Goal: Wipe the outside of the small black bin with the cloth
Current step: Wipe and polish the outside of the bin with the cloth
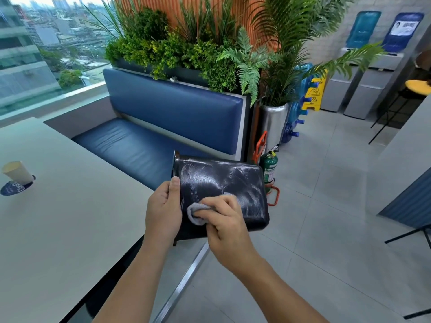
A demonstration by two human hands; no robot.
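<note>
While small black bin point(228, 180) hangs sideways in air just off tabletop point(70, 229) right edge, left hand point(163, 210) grips rim end, thumb on top. Right hand point(224, 220) fingers curl over bunched grey cloth point(194, 214), pressing it on upturned side near rim. Wipe streaks cover that face: judged mid-task. Far sides, base hidden; cannot tell if wiped.

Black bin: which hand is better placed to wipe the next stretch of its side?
Right: the right hand holds the cloth against the bin; the left hand grips its rim end.
</note>
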